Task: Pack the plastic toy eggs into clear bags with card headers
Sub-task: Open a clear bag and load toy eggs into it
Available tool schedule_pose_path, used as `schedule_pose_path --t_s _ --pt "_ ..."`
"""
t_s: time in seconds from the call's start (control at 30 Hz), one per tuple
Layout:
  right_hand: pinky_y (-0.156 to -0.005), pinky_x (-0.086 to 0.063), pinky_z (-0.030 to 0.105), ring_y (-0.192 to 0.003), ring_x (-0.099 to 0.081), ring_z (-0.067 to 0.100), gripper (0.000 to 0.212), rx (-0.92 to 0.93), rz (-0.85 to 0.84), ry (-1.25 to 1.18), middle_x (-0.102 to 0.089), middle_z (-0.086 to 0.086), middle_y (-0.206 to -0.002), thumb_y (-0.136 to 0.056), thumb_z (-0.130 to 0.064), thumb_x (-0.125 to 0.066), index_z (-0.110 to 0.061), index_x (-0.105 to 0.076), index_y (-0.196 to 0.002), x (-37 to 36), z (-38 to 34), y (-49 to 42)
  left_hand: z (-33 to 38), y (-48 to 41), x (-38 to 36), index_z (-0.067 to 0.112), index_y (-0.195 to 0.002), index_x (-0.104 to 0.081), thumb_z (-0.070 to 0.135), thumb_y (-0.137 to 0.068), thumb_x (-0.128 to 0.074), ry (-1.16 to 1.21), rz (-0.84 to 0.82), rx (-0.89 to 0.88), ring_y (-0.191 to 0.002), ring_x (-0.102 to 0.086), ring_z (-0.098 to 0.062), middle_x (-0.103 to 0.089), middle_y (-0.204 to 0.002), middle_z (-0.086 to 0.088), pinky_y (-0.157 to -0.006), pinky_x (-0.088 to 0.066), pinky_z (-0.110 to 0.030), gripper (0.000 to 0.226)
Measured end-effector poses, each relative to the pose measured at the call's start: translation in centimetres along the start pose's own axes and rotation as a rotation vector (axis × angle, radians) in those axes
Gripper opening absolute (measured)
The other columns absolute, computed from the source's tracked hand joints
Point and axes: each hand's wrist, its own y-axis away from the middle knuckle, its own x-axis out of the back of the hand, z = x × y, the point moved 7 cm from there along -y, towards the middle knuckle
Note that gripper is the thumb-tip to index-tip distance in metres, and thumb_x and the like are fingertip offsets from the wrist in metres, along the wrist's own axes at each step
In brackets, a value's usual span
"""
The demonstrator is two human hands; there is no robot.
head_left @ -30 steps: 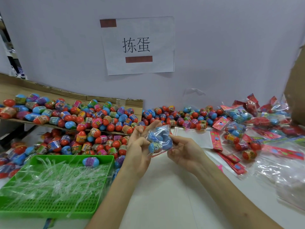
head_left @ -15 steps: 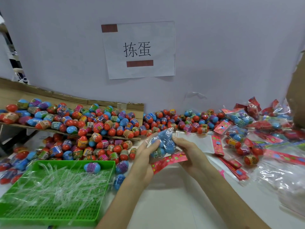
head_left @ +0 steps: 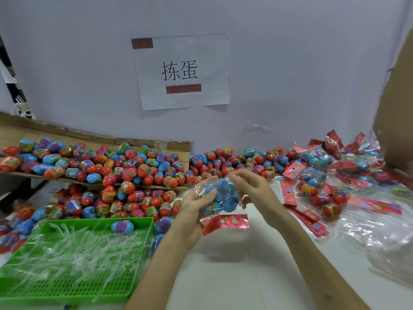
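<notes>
A clear bag [head_left: 220,195] with several blue toy eggs inside hangs between both hands above the white table, its red card header [head_left: 224,222] pointing down towards me. My left hand [head_left: 193,211] grips the bag from the left, thumb across the eggs. My right hand [head_left: 252,189] pinches the bag's upper right side with curled fingers. Loose eggs [head_left: 125,168] in red, blue and purple lie piled behind and to the left.
A green plastic basket [head_left: 93,285] of clear strips, with one blue-purple egg [head_left: 123,226], sits front left. Filled bags [head_left: 317,159], red header cards [head_left: 288,193] and empty clear bags [head_left: 380,238] lie right. A cardboard tray [head_left: 156,144] holds eggs at back left.
The bag has been turned over: its red header, hidden at first, now hangs below the eggs. Both hands shifted slightly right and my right hand moved onto the bag's top.
</notes>
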Motion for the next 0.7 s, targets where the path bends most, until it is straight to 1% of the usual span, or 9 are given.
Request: schedule_pose_path --t_s 0.1,0.2,0.27,0.3,0.37,0.43,0.5,0.57,0.7 --pt "-0.055 -0.054 0.027 -0.067 -0.063 0.018 0.013 -0.039 -0.057 0.053 -0.070 -0.006 -0.077 -0.095 -0.032 -0.067 -0.020 -0.070 -0.091 1.0 0.2 0.1 0.3 -0.2 -0.3 0.023 -0.135 -0.063 0.035 -0.085 -0.073 -0.098 -0.063 0.005 -0.119 -0.068 -0.037 -0.069 -0.132 -0.012 -0.094 -0.059 -0.049 0.053" --pt "-0.051 -0.051 0.023 -0.064 -0.056 0.017 0.010 -0.139 -0.226 -0.056 -0.063 -0.001 -0.074 -0.096 -0.021 -0.069 -0.013 -0.070 -0.090 2.2 0.6 0.8 0.6 -0.4 -0.2 0.017 -0.141 -0.056 0.050 -0.082 -0.070 -0.079 -0.026 -0.024 -0.123 -0.067 -0.029 -0.066 -0.138 -0.006 -0.100 -0.054 -0.050 0.069" --pt "-0.051 -0.051 0.022 -0.061 -0.055 0.014 0.013 -0.206 -0.355 -0.064 -0.060 0.002 -0.075 -0.092 -0.023 -0.072 -0.011 -0.070 -0.093 2.9 0.9 1.7 1.0 -0.7 1.1 0.013 -0.141 -0.055 0.045 -0.091 -0.063 -0.010 0.075 -0.071 -0.120 -0.069 -0.028 -0.068 -0.136 -0.007 -0.105 -0.050 -0.051 0.060" --pt "-0.052 -0.052 0.022 -0.060 -0.057 0.013 0.016 -0.213 -0.344 -0.094 -0.060 0.004 -0.076 -0.090 -0.025 -0.074 -0.010 -0.070 -0.094 3.7 0.7 1.8 1.2 -0.8 1.7 0.012 -0.139 -0.056 0.038 -0.098 -0.056 0.031 0.120 -0.093 -0.118 -0.070 -0.030 -0.070 -0.133 -0.008 -0.106 -0.049 -0.052 0.049" --pt "-0.059 -0.056 0.022 -0.067 -0.065 0.014 0.023 -0.126 -0.092 -0.379 -0.066 0.009 -0.084 -0.092 -0.029 -0.071 -0.008 -0.069 -0.100 7.1 0.0 1.2 1.6 -0.7 2.7 0.010 -0.129 -0.061 0.028 -0.105 -0.047 0.092 0.182 -0.117 -0.112 -0.073 -0.032 -0.073 -0.126 -0.012 -0.103 -0.050 -0.053 0.033" --pt "-0.079 -0.062 0.030 -0.093 -0.074 0.021 0.027 0.041 0.258 -0.877 -0.073 0.013 -0.107 -0.100 -0.031 -0.059 -0.010 -0.063 -0.116 11.6 -0.1 1.2 1.9 -0.6 3.0 0.010 -0.124 -0.062 0.025 -0.107 -0.042 0.139 0.210 -0.122 -0.107 -0.074 -0.034 -0.074 -0.123 -0.014 -0.096 -0.052 -0.051 0.030" --pt "-0.093 -0.059 0.039 -0.109 -0.072 0.028 0.030 0.127 0.498 -1.107 -0.071 0.015 -0.121 -0.103 -0.030 -0.053 -0.011 -0.058 -0.125 14.8 0.8 1.8 2.0 -0.4 2.8 0.011 -0.120 -0.063 0.025 -0.108 -0.040 0.156 0.214 -0.121 -0.105 -0.075 -0.035 -0.075 -0.121 -0.014 -0.093 -0.053 -0.050 0.030" --pt "-0.087 -0.059 0.036 -0.101 -0.074 0.026 0.024 0.077 0.584 -1.055 -0.072 0.013 -0.116 -0.103 -0.024 -0.051 -0.011 -0.061 -0.120 15.4 2.0 1.9 1.9 -0.4 2.5 0.011 -0.113 -0.065 0.026 -0.108 -0.040 0.133 0.209 -0.112 -0.105 -0.075 -0.037 -0.075 -0.120 -0.014 -0.094 -0.052 -0.051 0.029" --pt "-0.074 -0.057 0.030 -0.078 -0.072 0.019 0.020 -0.025 0.518 -0.845 -0.075 0.005 -0.090 -0.101 -0.021 -0.052 -0.011 -0.068 -0.105 13.2 2.4 0.8 1.6 -0.5 2.0 0.010 -0.111 -0.067 0.027 -0.109 -0.039 0.041 0.213 -0.102 -0.103 -0.075 -0.035 -0.077 -0.116 -0.010 -0.090 -0.053 -0.048 0.032"
